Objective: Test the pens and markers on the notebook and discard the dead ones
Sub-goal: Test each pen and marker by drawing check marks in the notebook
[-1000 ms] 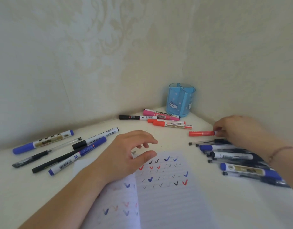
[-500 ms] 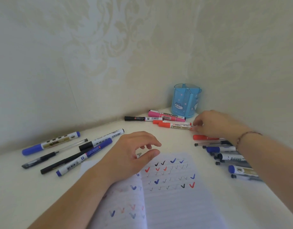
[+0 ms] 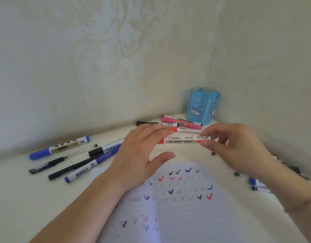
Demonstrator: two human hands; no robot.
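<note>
A red whiteboard marker (image 3: 183,140) is held level above the open notebook (image 3: 186,207). My right hand (image 3: 233,146) pinches its right end between thumb and fingers. My left hand (image 3: 140,155) reaches to its red-capped left end; the fingers lie over the cap, the thumb spread below, and whether they grip it is unclear. The notebook page carries rows of red, blue and black tick marks.
Several pens and markers (image 3: 72,160) lie in a group at the left. More markers (image 3: 179,122) lie at the back by a blue pen holder (image 3: 203,106) in the wall corner. Another pile of pens (image 3: 256,185) lies at the right, partly behind my right arm.
My right hand picked a red marker from the back group and brought it over the notebook. My left hand rose from the page to the marker's left end.
</note>
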